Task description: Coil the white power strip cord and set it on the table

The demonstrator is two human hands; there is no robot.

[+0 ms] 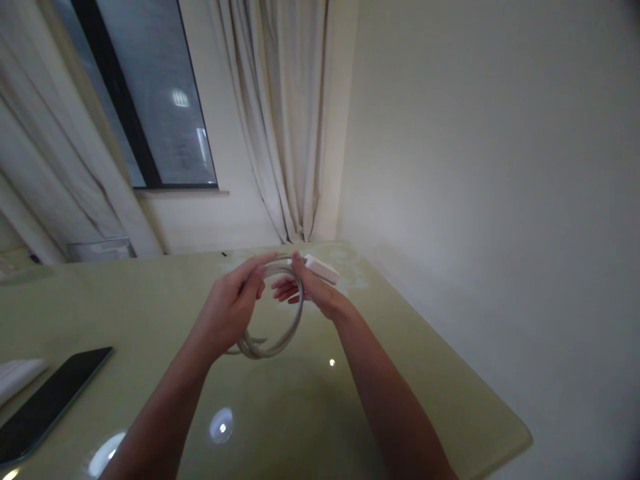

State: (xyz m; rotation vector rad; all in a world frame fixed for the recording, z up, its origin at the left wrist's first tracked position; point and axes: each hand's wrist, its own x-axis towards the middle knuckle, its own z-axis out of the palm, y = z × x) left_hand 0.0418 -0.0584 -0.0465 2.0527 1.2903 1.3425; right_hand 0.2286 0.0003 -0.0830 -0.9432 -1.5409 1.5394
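Note:
A grey-white cable is wound into a loop of several turns and hangs in the air above a glossy pale green table. My left hand is closed round the left side of the coil. My right hand pinches the top of the loop, and a small white rectangular block at the cable's end sticks out past its thumb. Both hands are close together over the far middle of the table.
A dark tablet or phone lies flat near the table's left front edge, with a white object beside it. Cream curtains and a dark window stand behind the table. A plain wall runs along the right.

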